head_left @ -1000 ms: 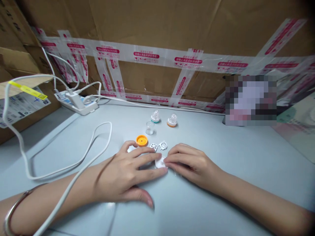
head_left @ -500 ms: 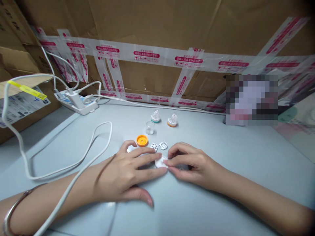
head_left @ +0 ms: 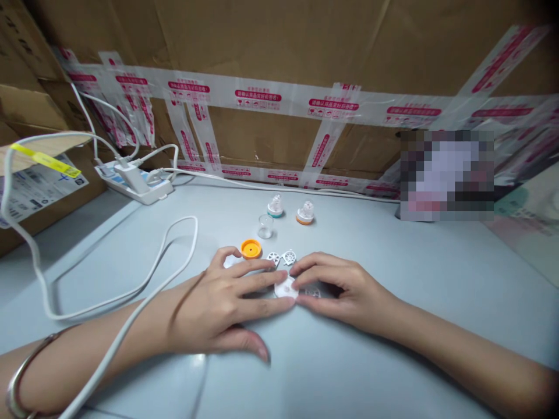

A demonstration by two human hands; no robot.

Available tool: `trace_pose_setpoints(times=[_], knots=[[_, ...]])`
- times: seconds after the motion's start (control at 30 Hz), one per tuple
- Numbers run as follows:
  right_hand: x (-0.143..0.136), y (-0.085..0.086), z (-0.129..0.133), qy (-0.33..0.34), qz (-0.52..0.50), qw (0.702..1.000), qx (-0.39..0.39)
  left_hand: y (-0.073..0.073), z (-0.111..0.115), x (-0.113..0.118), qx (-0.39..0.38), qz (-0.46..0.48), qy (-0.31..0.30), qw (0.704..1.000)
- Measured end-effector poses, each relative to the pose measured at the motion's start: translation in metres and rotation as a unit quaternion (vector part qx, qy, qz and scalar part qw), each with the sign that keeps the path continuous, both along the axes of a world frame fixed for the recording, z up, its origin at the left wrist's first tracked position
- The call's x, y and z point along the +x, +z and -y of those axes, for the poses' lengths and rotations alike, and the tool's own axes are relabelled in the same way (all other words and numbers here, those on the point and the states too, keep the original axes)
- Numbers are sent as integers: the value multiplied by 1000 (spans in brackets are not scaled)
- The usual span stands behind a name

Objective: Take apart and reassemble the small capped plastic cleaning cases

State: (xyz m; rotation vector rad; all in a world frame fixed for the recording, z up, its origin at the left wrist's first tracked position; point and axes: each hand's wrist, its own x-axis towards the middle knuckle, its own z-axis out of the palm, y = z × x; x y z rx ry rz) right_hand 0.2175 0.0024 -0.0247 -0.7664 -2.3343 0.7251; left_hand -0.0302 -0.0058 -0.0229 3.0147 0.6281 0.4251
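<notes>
The left hand [head_left: 229,307] lies palm down, fingers spread, two fingertips on the rim of the white disc [head_left: 285,288]; its pose is unchanged. The right hand [head_left: 336,286] has loosened: thumb and forefinger, pinched at the disc's hub one second ago, now stand apart at its right side, gripping nothing visible. The disc remains mid-tabletop [head_left: 371,372]. A clear part [head_left: 313,293] under the right hand shows more plainly now. Unmoved beyond: two wheels [head_left: 289,257], orange base [head_left: 251,249], clear cup [head_left: 265,227]; toward the far edge, two domed pieces [head_left: 305,214].
</notes>
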Motion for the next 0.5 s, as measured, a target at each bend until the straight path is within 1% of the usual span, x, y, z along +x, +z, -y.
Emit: trace_pose_setpoints(times=[0.23,0.37,0.43,0.5], knots=[[-1,-1,2,11,-3,1000,23,2,-1,0,-2,-4,-3,1000],[-1,0,3,19,-1,999,31,4,-1,-2,-6,26,-2,1000],[-1,0,4,19,1,999,30,6,-2,-3,-7,56,13,998],[-1,0,4,16,-3,999,30,8,-4,-4,-9,93,51,994]])
